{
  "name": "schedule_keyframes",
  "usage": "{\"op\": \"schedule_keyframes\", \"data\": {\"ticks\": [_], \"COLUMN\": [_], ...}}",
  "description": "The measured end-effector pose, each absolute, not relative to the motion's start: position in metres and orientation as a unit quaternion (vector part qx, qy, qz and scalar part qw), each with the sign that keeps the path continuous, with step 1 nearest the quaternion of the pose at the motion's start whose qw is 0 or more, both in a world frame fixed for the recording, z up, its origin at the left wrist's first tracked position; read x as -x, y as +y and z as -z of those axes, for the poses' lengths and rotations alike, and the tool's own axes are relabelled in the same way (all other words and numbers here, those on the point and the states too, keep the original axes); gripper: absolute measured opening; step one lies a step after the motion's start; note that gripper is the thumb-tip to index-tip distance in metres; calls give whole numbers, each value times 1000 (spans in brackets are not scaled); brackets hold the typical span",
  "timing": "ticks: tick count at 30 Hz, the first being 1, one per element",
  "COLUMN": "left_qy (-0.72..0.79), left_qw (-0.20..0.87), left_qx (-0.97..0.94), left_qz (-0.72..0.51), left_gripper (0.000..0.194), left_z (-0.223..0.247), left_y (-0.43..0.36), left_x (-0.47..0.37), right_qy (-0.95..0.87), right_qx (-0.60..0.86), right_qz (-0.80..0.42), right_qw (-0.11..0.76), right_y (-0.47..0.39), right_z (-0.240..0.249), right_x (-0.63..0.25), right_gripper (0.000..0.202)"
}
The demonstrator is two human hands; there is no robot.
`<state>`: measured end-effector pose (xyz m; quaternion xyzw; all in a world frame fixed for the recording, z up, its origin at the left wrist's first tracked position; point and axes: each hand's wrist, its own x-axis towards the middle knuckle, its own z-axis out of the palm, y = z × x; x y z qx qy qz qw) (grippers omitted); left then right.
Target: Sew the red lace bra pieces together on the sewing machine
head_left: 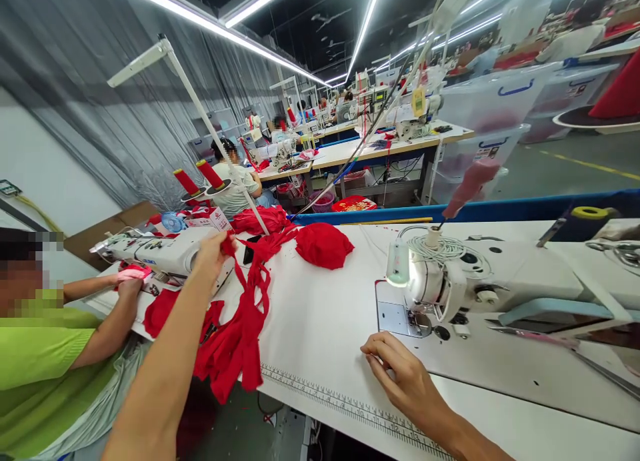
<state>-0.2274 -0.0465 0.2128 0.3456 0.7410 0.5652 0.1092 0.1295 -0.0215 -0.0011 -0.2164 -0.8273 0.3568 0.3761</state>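
On the left my left hand (pixel 214 251) is raised with its fingers closed on a red fabric strip (pixel 230 245). From it a tangle of red fabric pieces with straps (pixel 245 341) hangs down over the table's front edge. My right hand (pixel 397 368) rests on the white table (pixel 320 328), fingers loosely bent and a gap between them; nothing shows in it. Just beyond its fingertips is the metal plate of a sewing machine (pixel 440 288) with its lamp lit. A rounded red fabric piece (pixel 324 245) lies farther back on the table.
A co-worker in a green top (pixel 50 361) handles pink-red fabric at another sewing machine (pixel 155 251) close on my left. A printed ruler strip (pixel 345 408) runs along the front edge. A thread stand pole (pixel 215 134) rises behind. More workstations and plastic bins (pixel 500 94) stand beyond.
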Motion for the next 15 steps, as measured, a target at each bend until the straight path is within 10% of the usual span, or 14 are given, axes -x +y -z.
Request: {"op": "schedule_keyframes", "data": {"ticks": [5, 9, 15], "left_qy": [699, 713, 583], "left_qw": [113, 343, 618], "left_qx": [-410, -527, -505], "left_qz": [-575, -309, -152], "left_gripper": [42, 36, 36], "left_z": [-259, -219, -147], "left_y": [-92, -122, -143], "left_x": [170, 73, 3], "right_qy": [-824, -784, -659], "right_qx": [187, 181, 82], "right_qz": [-341, -362, -729], "right_qw": [411, 471, 165], "right_y": [-20, -39, -65], "right_z": [-13, -58, -91], "right_x": [-129, -149, -202], "right_gripper": [20, 26, 76]}}
